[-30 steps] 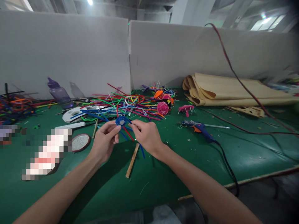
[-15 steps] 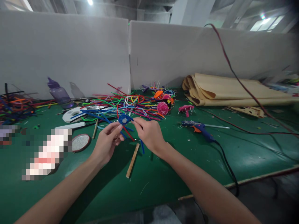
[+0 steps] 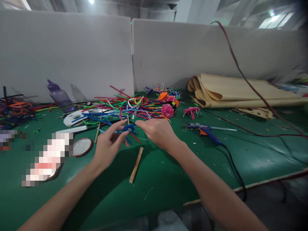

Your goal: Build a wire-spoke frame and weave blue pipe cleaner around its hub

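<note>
A small blue coil of pipe cleaner point(image 3: 128, 128) with a pale centre is held above the table in front of me. My left hand point(image 3: 109, 141) grips its left edge between thumb and fingers. On the other side my right hand point(image 3: 157, 133) pinches the blue strand that leaves the coil. Behind the hands lies a heap of loose pipe cleaners point(image 3: 113, 106) in many colours. A flat wooden stick point(image 3: 136, 165) rests on the table below the coil.
A blue glue gun point(image 3: 208, 134) with its cord lies at right. Pink pipe-cleaner figures point(image 3: 192, 111) and folded brown paper point(image 3: 231, 91) are at the back. On the left are a purple bottle point(image 3: 60, 96), a white ring point(image 3: 74, 118) and a round dish point(image 3: 82, 147) on the green table point(image 3: 168, 189).
The coil has tilted flatter and dropped slightly. My left fingers have shifted around its edge, and the right hand has turned, with the hanging blue strand end no longer showing below it.
</note>
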### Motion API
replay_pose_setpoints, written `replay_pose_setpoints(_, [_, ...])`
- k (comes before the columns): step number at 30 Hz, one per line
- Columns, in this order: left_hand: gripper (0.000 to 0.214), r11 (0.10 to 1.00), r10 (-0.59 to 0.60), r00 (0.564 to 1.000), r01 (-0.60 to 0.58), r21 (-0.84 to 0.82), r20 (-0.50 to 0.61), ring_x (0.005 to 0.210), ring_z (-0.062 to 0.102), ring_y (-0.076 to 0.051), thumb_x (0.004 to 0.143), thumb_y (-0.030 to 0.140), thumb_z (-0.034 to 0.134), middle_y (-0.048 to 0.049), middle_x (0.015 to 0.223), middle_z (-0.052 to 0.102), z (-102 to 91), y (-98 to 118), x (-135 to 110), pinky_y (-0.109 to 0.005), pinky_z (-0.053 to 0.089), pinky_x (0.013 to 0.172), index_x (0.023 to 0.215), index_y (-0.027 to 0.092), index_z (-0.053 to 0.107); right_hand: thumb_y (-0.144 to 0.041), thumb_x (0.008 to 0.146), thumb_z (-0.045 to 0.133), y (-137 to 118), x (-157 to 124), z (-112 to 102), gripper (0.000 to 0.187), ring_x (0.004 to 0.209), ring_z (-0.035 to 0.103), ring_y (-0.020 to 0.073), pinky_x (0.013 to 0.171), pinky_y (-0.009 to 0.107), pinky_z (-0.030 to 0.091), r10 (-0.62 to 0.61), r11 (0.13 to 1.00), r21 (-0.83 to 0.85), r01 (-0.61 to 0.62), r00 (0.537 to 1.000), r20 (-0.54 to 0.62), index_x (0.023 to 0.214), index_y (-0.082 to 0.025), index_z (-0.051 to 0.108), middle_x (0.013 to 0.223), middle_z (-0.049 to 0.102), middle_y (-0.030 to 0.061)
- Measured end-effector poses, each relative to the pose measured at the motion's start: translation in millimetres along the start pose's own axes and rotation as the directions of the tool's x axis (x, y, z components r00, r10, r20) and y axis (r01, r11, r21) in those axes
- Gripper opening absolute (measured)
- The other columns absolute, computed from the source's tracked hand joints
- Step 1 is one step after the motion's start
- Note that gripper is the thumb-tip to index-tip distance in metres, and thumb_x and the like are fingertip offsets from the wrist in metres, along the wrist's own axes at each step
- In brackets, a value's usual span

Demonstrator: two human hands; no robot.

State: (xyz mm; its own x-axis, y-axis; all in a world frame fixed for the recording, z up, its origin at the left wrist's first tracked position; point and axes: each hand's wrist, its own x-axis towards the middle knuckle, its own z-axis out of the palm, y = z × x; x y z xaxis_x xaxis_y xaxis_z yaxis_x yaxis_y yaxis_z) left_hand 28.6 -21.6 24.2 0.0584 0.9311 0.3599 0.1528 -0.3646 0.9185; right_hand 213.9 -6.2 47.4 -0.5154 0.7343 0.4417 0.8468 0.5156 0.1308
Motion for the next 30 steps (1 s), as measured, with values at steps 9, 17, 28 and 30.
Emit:
replay_pose_setpoints(9, [0.015, 0.998, -0.017, 0.998, 0.013, 0.055, 0.058, 0.035, 0.044, -0.009, 0.078, 0.029, 0.059, 0.0013, 0.046, 0.059, -5.6, -2.4, 4.0, -0.020, 0.032, 0.037, 0.089, 0.018, 0.063, -0.029, 0.091, 0.038, -3.8, -0.2, 3.7, 0.030, 0.065, 0.058, 0.0119, 0.056, 0.023, 0.030, 0.039, 0.987, 0.161, -0.018, 0.991, -0.126, 0.115, -0.024, 0.055, 0.076, 0.068, 0.0014])
replay_pose_setpoints(17, [0.013, 0.999, -0.016, 0.996, 0.014, 0.029, 0.087, 0.037, 0.046, -0.009, 0.079, 0.030, 0.057, 0.0015, 0.048, 0.059, -5.1, -2.6, 3.4, -0.020, 0.033, 0.038, 0.085, 0.019, 0.060, -0.033, 0.092, 0.037, -5.4, 0.3, 1.0, 0.029, 0.067, 0.061, 0.0105, 0.061, 0.020, 0.035, 0.158, 0.939, 0.334, -0.077, 0.962, -0.223, 0.096, -0.021, 0.062, 0.080, 0.069, 0.0006])
replay_pose_setpoints(28, [0.010, 0.990, -0.061, 0.998, 0.060, -0.128, 0.000, 0.041, 0.054, -0.011, 0.078, 0.027, 0.059, 0.0041, 0.048, 0.056, -2.3, -6.7, 4.1, -0.019, 0.033, 0.036, 0.083, 0.019, 0.059, -0.024, 0.090, 0.041, -1.6, 2.0, 3.9, 0.022, 0.084, 0.060, 0.0146, 0.076, 0.024, 0.041, 0.098, 0.942, 0.334, 0.024, 0.934, -0.344, 0.093, -0.016, 0.062, 0.089, 0.068, 0.0040])
replay_pose_setpoints(30, [0.010, 0.988, -0.071, 0.997, 0.071, -0.137, 0.007, 0.042, 0.053, -0.010, 0.078, 0.027, 0.059, 0.0042, 0.049, 0.056, -2.9, -7.8, 4.5, -0.018, 0.033, 0.036, 0.084, 0.019, 0.058, -0.025, 0.089, 0.043, -0.1, 2.7, 3.2, 0.021, 0.084, 0.059, 0.0151, 0.075, 0.025, 0.041, 0.087, 0.946, 0.321, 0.034, 0.930, -0.356, 0.090, -0.016, 0.062, 0.087, 0.068, 0.0045])
